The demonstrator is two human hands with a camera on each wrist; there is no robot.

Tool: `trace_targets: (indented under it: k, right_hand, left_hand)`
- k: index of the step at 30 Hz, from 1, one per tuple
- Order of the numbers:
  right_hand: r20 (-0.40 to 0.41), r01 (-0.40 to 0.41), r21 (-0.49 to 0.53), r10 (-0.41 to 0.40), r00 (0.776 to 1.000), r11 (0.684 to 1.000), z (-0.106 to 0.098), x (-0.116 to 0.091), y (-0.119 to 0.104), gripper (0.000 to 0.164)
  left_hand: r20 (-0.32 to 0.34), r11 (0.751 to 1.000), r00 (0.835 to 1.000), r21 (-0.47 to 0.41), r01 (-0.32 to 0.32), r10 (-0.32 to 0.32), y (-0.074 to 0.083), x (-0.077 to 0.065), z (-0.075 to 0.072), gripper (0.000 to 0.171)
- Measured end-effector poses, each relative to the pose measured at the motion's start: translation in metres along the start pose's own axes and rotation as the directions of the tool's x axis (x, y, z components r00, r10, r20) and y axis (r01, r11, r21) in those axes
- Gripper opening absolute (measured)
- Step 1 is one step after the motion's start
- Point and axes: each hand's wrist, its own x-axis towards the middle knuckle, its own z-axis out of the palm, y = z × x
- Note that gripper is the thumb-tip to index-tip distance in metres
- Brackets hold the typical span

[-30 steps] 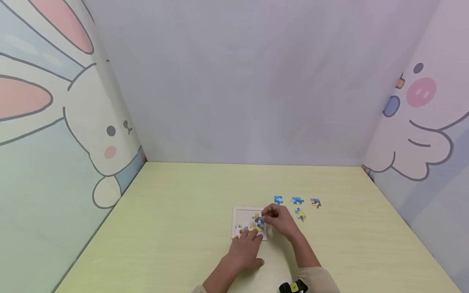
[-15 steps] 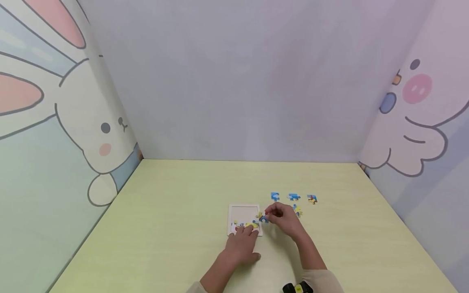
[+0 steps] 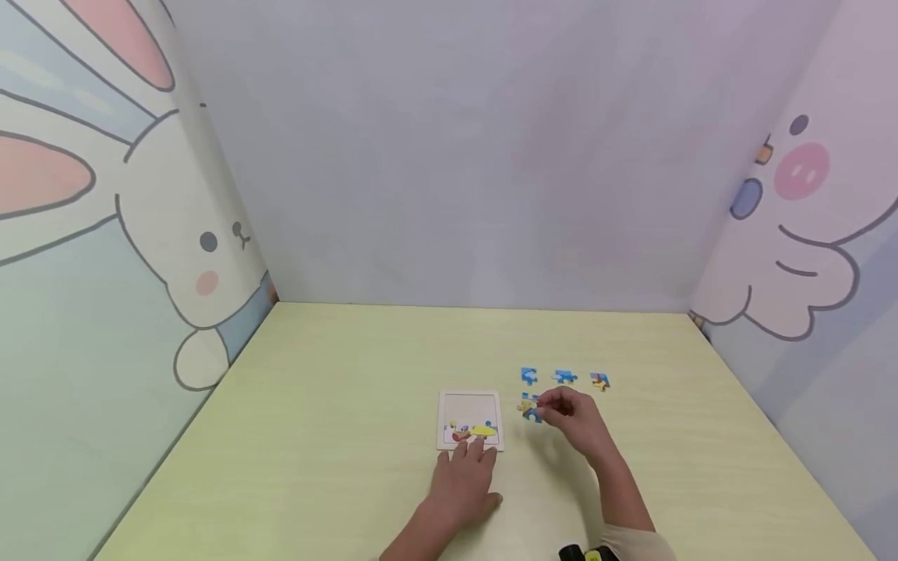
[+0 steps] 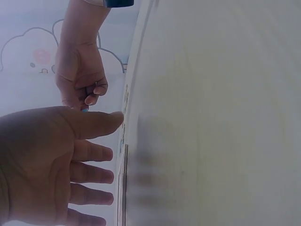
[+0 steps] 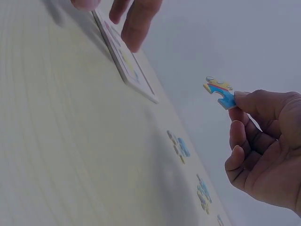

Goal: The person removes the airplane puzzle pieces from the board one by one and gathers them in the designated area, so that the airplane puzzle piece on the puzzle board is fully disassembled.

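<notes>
My right hand (image 3: 577,425) pinches a blue and yellow jigsaw piece (image 3: 531,410) between thumb and forefinger. In the right wrist view this jigsaw piece (image 5: 221,94) is held up off the table. To its left lies a square puzzle tray (image 3: 468,395) with a pale rim, with yellow, white and red pieces along its near side. My left hand (image 3: 463,479) has its fingers spread and straight, fingertips right at the tray's near edge. In the left wrist view the left hand (image 4: 51,165) has its palm side showing and nothing in it.
Behind the right hand lie three jigsaw pieces in a row: a blue one (image 3: 529,376), another blue one (image 3: 564,377) and a blue, red and yellow one (image 3: 599,381). The pale yellow table (image 3: 316,413) meets a grey back wall (image 3: 449,195) and cartoon-printed side walls.
The right hand has moved right, carrying the jigsaw piece from over the tray to clear of its right side. The left hand's fingers have slid slightly back toward the tray's near edge.
</notes>
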Motion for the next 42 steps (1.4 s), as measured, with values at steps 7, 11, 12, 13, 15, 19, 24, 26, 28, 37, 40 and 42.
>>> trace_targets:
  k: [7, 11, 12, 13, 15, 19, 24, 26, 28, 37, 40, 42]
  right_hand:
    - [-0.048, -0.03, 0.025, 0.031, 0.998, 0.999, -0.02, -0.005, 0.001, 0.018]
    - [-0.081, -0.04, 0.023, 0.041, 0.996, 0.999, -0.03, -0.007, 0.003, 0.02]
    - [-0.089, -0.038, 0.02, 0.04, 0.995, 0.999, -0.033, -0.007, 0.004, 0.021]
    - [-0.097, -0.037, 0.021, 0.039, 0.995, 0.999, -0.035, -0.007, 0.005, 0.022]
    - [-0.111, -0.034, 0.011, 0.035, 0.993, 0.999, -0.041, -0.007, 0.008, 0.023]
    - [-0.133, -0.052, 0.0, 0.051, 0.99, 0.999, -0.054, -0.006, 0.016, 0.029]
    - [-0.148, -0.127, -0.019, 0.122, 0.981, 0.992, -0.075, -0.006, 0.029, 0.038]
    - [-0.148, -0.154, -0.028, 0.148, 0.978, 0.988, -0.082, -0.006, 0.032, 0.041]
    - [-0.139, -0.172, -0.038, 0.166, 0.976, 0.984, -0.088, -0.005, 0.035, 0.044]
    - [-0.063, -0.191, -0.098, 0.186, 0.981, 0.977, -0.105, 0.003, 0.051, 0.039]
    - [-0.038, -0.172, -0.118, 0.169, 0.985, 0.978, -0.108, 0.006, 0.055, 0.035]
    - [-0.019, -0.157, -0.128, 0.156, 0.988, 0.979, -0.109, 0.009, 0.057, 0.034]
  left_hand:
    - [0.026, 0.999, 0.999, -0.029, 0.044, -0.044, 0.002, -0.005, 0.002, 0.065]
    - [0.034, 0.997, 0.997, -0.016, 0.072, -0.071, 0.003, -0.007, 0.003, 0.07]
    - [0.034, 0.997, 0.996, -0.017, 0.079, -0.078, 0.003, -0.007, 0.003, 0.07]
    - [0.039, 0.996, 0.996, -0.019, 0.087, -0.086, 0.002, -0.006, 0.003, 0.071]
    - [0.054, 0.994, 0.993, -0.023, 0.102, -0.101, 0.002, -0.006, 0.002, 0.071]
    - [0.086, 0.992, 0.989, -0.024, 0.123, -0.12, 0.0, -0.005, 0.0, 0.072]
    - [0.095, 0.99, 0.986, -0.035, 0.137, -0.134, -0.001, -0.006, 0.0, 0.074]
    - [0.103, 0.988, 0.985, -0.048, 0.145, -0.14, -0.001, -0.006, 0.0, 0.075]
    - [0.11, 0.986, 0.983, -0.064, 0.153, -0.145, -0.001, -0.007, 0.0, 0.076]
    - [0.124, 0.978, 0.975, -0.082, 0.193, -0.182, -0.001, -0.005, 0.001, 0.075]
    - [0.122, 0.974, 0.973, -0.084, 0.209, -0.198, 0.0, -0.005, 0.001, 0.074]
    - [0.124, 0.973, 0.971, -0.089, 0.214, -0.202, 0.0, -0.006, -0.001, 0.074]
